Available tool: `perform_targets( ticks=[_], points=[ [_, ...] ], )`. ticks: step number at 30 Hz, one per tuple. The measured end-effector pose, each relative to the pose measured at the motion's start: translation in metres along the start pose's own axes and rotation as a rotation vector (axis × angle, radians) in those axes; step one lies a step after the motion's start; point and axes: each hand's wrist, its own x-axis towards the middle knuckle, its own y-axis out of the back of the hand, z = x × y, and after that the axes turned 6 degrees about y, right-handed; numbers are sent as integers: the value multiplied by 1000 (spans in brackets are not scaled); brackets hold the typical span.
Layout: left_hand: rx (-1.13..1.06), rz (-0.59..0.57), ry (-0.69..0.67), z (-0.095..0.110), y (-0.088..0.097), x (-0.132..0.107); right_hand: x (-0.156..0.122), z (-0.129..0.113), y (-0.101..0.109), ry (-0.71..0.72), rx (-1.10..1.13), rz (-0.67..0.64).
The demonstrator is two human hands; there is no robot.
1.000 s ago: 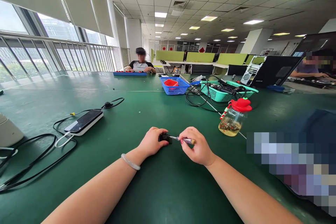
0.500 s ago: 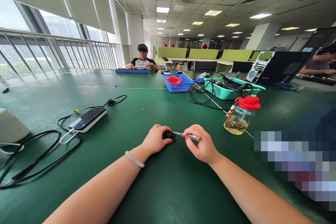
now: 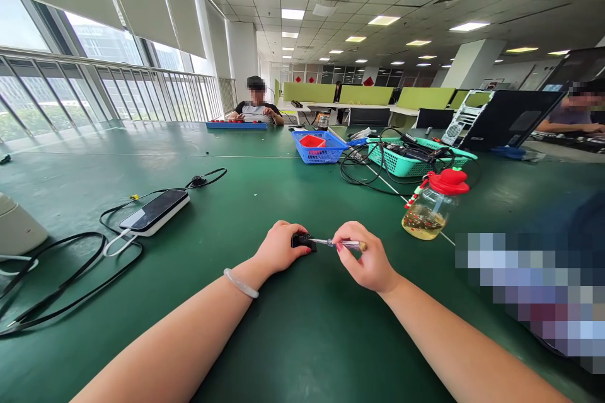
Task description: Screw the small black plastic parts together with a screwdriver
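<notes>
My left hand (image 3: 282, 247) is closed around a small black block-like part (image 3: 305, 241) on the green tabletop (image 3: 307, 334), thumb on the near side. What the part is cannot be made out. Between the thumb and fingers of my right hand (image 3: 363, 256) is a slim screwdriver (image 3: 350, 244) with a see-through handle and a tan end. Its metal shaft points left, and the tip meets or nearly meets the black part's right side. A pale bangle circles my left wrist.
A bottle with a red lid (image 3: 428, 211) stands to the right. Behind are a blue basket (image 3: 319, 154) and a green basket (image 3: 409, 167) with cables. A white device (image 3: 155, 212) with cables lies left. One person (image 3: 256, 107) sits across the table.
My right hand and the screwdriver have shifted slightly to the right. My left hand still holds the black part; the whole view has tilted a little.
</notes>
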Motion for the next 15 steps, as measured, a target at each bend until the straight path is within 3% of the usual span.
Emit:
perform_targets(
  ticks=[15],
  points=[
    [12,0,-17,-1,-1,1,3,-6,-8,200,-88,-100]
  ],
)
